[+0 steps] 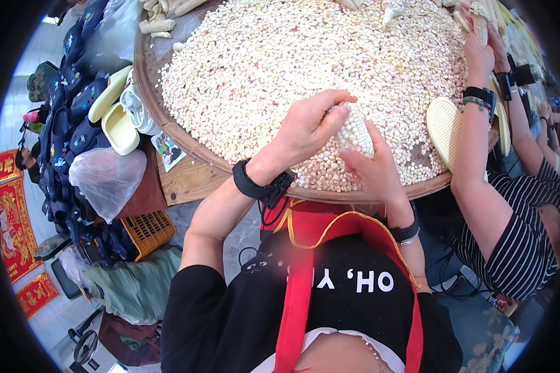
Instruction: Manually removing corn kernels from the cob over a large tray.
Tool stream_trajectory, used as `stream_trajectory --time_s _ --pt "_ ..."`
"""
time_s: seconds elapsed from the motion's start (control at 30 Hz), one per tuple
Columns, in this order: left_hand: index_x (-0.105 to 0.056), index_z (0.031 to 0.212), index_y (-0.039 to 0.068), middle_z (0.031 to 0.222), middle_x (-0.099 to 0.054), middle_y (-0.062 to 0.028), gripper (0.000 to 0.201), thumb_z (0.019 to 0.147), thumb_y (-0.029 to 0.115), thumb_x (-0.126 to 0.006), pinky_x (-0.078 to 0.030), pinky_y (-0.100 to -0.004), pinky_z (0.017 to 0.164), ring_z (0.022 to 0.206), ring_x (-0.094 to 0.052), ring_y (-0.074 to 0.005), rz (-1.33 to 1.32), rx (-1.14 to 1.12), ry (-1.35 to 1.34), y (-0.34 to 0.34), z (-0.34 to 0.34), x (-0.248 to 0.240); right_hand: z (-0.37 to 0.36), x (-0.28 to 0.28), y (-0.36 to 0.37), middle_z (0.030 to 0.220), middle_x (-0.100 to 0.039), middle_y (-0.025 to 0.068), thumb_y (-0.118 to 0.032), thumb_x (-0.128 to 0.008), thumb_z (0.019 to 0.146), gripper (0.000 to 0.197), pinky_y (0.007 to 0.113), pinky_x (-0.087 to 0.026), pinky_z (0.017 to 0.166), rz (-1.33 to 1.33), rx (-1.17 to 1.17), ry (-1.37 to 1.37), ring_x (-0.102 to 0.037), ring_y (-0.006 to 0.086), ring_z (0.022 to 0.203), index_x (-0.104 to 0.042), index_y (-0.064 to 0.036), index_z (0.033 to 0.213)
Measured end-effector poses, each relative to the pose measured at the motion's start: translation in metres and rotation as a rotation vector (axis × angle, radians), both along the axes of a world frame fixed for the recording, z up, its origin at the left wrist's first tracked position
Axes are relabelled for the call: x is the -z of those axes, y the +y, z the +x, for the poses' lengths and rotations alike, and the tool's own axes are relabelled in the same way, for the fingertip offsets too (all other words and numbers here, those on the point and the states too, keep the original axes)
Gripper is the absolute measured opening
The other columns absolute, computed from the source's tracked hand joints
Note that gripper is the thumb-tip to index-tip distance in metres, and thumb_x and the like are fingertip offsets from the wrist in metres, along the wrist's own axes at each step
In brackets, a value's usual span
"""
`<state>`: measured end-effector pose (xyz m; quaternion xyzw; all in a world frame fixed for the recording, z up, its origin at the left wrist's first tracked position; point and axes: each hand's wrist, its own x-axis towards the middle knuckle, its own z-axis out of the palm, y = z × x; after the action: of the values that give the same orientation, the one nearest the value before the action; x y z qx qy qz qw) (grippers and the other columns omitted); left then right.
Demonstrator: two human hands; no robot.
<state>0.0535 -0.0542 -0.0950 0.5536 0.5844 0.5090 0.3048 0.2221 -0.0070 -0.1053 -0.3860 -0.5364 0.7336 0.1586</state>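
A pale, mostly white ear of corn is held between my two hands over the near part of a wide round tray. My left hand grips its upper left side, thumb pressed along the kernels. Around the lower right side curl the fingers of my right hand, with the thumb against the ear's lower end. Loose corn kernels, white to yellowish with some reddish bits, spread thickly over the tray beneath. Parts of the ear are hidden behind my fingers.
Several bare cobs lie at the tray's far left. At right, another person's hands hold a cob above the rim, near a cream slipper. Dark clogs, a plastic bag and a yellow crate are on the left.
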Motion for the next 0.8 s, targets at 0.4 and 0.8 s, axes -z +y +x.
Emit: stream_trajectory --time_s 0.4,0.8 --pt "-0.062 0.105 0.002 0.060 -0.050 -0.0036 0.022 0.096 0.013 -0.046 -0.041 -0.0257 0.051 0.053 -0.047 -0.0095 0.061 -0.159 0.169 0.005 0.001 0.003 -0.003 -0.001 -0.005 0.077 -0.057 -0.0022 -0.010 -0.068 0.082 0.055 0.017 -0.037 0.046 0.044 0.014 -0.033 -0.047 0.0022 0.056 -0.042 -0.0001 0.130" --pt "-0.061 0.107 0.002 0.064 -0.056 -0.0105 0.026 0.095 0.021 -0.048 -0.045 -0.0326 0.057 0.058 -0.057 -0.0184 -0.028 -0.024 0.172 0.007 -0.007 0.005 -0.006 -0.005 -0.001 0.103 -0.063 0.0144 -0.012 -0.071 0.079 0.060 0.028 -0.048 0.079 0.444 -0.020 -0.115 -0.059 0.0140 0.090 -0.042 0.0071 0.128"
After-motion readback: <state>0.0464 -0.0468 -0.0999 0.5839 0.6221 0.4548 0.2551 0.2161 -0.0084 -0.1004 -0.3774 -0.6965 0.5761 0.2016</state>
